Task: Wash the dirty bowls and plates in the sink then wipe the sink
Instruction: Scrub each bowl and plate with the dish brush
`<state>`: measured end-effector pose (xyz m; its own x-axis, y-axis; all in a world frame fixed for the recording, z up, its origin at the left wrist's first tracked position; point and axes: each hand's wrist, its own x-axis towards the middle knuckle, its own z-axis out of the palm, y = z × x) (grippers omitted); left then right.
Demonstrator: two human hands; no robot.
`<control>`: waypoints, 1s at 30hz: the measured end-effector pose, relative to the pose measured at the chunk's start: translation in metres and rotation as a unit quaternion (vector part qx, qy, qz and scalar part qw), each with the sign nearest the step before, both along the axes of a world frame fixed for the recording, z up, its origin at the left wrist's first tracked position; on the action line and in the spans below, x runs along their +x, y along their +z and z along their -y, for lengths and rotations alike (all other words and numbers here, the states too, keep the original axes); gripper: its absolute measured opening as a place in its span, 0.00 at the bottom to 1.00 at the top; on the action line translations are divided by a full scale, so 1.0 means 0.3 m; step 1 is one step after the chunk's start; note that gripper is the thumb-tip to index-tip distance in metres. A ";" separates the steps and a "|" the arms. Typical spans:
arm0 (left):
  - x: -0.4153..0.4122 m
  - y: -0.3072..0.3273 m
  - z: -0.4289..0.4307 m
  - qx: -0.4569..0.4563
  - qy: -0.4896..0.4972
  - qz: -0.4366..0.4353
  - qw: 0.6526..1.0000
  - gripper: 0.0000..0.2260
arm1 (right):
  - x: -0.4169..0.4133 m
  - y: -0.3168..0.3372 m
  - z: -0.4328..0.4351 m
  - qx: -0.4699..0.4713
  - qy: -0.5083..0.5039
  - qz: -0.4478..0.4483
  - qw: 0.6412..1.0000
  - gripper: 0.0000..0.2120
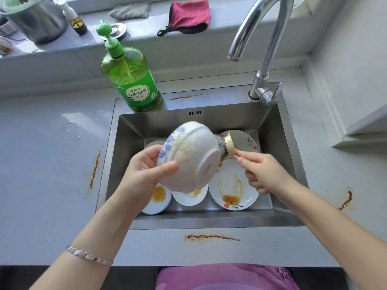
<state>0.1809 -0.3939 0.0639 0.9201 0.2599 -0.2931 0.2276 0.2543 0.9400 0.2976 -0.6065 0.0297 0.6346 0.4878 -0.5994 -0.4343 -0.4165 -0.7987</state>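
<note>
Centrally, held above the rectangular stainless-steel sink (129, 143): white ceramic bowl with blue flower print (188, 158), tipped on its side, foot ring turned right and toward the viewer, mouth turned left and down. Left hand (146, 170): grip clenched on the bowl's rim, thumb across the outer wall, fingers curled at the rim. Right hand (263, 172): grip pinching the beige handle of a grey wire scrubber (227, 146), wire head pressed against the bowl's outer wall just above the foot ring. Decisive relation: bowl directly left of the scrubber and touching it, right hand nearer the base, bowl's axis roughly level from left to right. Below, on the sink floor: white round plate smeared with orange sauce (232, 185) among further soiled dishes, apparently not yet washed. Behind, on the grey surface (41, 164): green pump bottle of dish soap (134, 80). Curved chrome tap (261, 38): no water visible.
</note>
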 end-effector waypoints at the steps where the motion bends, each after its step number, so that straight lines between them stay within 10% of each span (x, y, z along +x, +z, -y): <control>1: 0.005 0.002 0.008 -0.028 0.027 -0.002 0.999 0.20 | -0.006 -0.013 -0.003 0.007 -0.016 -0.028 0.999 0.15; 6: 0.073 -0.013 0.051 -0.178 0.234 -0.034 0.955 0.08 | -0.091 -0.041 -0.042 0.052 -0.072 -0.071 0.993 0.15; 10: 0.148 -0.029 0.082 -0.249 0.322 -0.035 0.913 0.09 | -0.176 -0.013 -0.111 0.070 -0.056 0.080 0.993 0.18; 14: 0.170 -0.038 0.105 -0.262 0.351 -0.077 0.896 0.14 | -0.228 -0.023 -0.132 0.044 -0.004 0.205 0.978 0.19; 30: 0.120 -0.062 0.144 -0.216 0.336 -0.068 0.914 0.15 | -0.260 -0.007 -0.091 0.061 0.014 0.194 0.979 0.19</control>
